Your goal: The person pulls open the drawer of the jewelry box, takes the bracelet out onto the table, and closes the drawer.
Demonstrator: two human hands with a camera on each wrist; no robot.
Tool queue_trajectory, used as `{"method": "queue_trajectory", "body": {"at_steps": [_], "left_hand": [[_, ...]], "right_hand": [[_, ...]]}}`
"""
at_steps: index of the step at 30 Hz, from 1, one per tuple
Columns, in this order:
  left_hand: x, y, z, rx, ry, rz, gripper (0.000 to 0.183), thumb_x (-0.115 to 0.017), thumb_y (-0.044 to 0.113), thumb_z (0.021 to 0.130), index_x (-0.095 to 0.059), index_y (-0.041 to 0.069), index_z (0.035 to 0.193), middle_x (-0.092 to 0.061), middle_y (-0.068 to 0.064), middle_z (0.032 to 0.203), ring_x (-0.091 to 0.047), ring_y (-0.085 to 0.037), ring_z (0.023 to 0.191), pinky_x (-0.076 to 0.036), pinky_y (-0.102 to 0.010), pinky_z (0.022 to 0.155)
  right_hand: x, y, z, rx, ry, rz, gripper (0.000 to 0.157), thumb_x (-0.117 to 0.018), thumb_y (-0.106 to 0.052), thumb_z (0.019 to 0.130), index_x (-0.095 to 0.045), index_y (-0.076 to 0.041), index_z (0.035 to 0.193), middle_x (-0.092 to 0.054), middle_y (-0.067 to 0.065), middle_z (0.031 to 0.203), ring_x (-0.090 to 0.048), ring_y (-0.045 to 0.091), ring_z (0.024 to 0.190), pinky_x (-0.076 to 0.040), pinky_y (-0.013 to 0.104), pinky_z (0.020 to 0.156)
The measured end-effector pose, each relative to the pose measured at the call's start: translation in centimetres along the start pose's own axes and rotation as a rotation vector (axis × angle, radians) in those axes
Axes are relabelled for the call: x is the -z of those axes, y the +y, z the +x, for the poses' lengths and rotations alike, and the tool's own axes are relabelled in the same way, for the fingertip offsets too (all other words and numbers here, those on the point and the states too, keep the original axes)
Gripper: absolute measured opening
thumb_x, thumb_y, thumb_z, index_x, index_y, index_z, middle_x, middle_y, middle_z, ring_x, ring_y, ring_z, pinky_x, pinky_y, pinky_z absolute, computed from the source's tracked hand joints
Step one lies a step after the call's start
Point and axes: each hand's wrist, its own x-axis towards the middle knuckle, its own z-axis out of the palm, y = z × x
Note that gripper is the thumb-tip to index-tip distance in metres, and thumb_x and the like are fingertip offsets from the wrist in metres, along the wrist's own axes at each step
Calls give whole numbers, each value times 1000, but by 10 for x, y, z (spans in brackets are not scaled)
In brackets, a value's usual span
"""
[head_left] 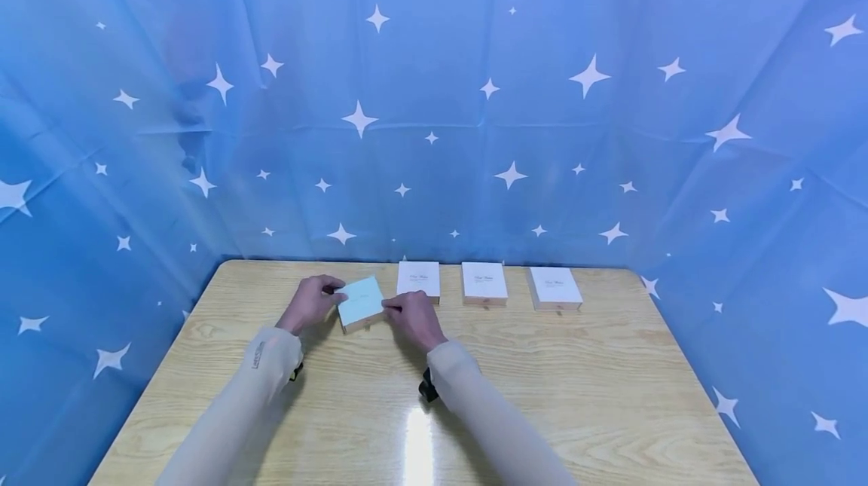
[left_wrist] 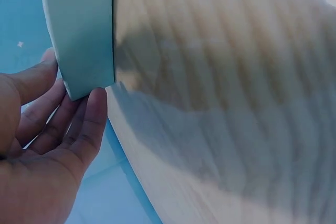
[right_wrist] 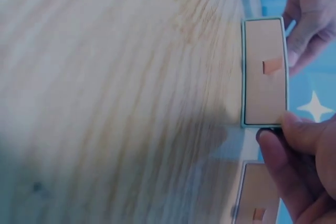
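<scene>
A mint-green box (head_left: 360, 299) sits slightly turned near the back left of the table, between my two hands. My left hand (head_left: 312, 303) grips its left end, thumb on the top edge and fingers around the side, as the left wrist view shows with the box's green end wall (left_wrist: 83, 40). At the opposite front corner my right hand (head_left: 416, 318) pinches the box between thumb and fingers. In the right wrist view the box's pale front panel (right_wrist: 262, 95) carries a small orange ribbon tab (right_wrist: 272, 66). Its lettering is too faint to read.
Right of the mint box, three white boxes stand in a row along the back: one (head_left: 418, 275) just behind my right hand, one (head_left: 484, 279) in the middle, one (head_left: 554, 285) farther right. The wooden table (head_left: 576, 395) meets a blue star-patterned curtain (head_left: 434, 177).
</scene>
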Motion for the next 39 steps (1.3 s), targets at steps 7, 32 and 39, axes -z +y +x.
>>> {"method": "queue_trajectory", "body": {"at_steps": [7, 32, 39], "left_hand": [[-8, 5, -14, -51, -7, 5, 33, -68, 16, 99, -68, 1, 128, -70, -17, 121, -65, -28, 104, -58, -35, 79], [-62, 41, -66, -7, 11, -107, 30, -76, 8, 91, -72, 0, 119, -68, -6, 96, -61, -15, 84, -53, -27, 69], [-81, 54, -78, 14, -10, -155, 33, -77, 12, 91, -71, -1, 121, -67, -5, 97, -61, -15, 83, -54, -30, 72]], "right_hand": [[12, 10, -12, -61, -28, 114, 18, -73, -14, 94, -81, -14, 110, -80, 4, 105, -75, 22, 103, -61, 37, 91], [45, 50, -53, -286, -153, 416, 16, -72, -24, 96, -82, -20, 107, -80, 3, 99, -74, 15, 80, -57, 24, 65], [57, 59, -66, -342, -181, 445, 17, -71, -23, 97, -81, -19, 109, -79, 5, 106, -75, 14, 85, -61, 28, 72]]}}
